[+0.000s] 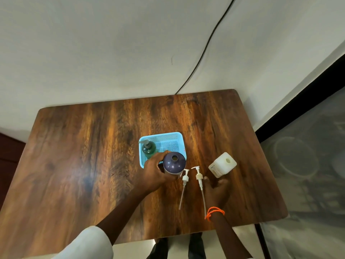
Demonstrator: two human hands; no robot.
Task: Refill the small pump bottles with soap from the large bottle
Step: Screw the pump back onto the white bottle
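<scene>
My left hand (155, 171) grips the side of a dark purple bottle (174, 163) that stands upright with its neck uncapped, just in front of the blue basket (168, 136). A green pump bottle (148, 149) stands in the basket's left part with its pump on. Two white pump heads with long tubes lie flat on the table: one (184, 179) beside the purple bottle, the other (199, 177) to its right. A white square bottle (222, 164), uncapped, stands further right. My right hand (216, 189) hovers open between the right pump and the white bottle, holding nothing.
The wooden table (84, 165) fills the view; its far edge meets a white wall. A black cable (203, 51) runs down the wall behind the table. The table's right edge borders a grey patterned floor.
</scene>
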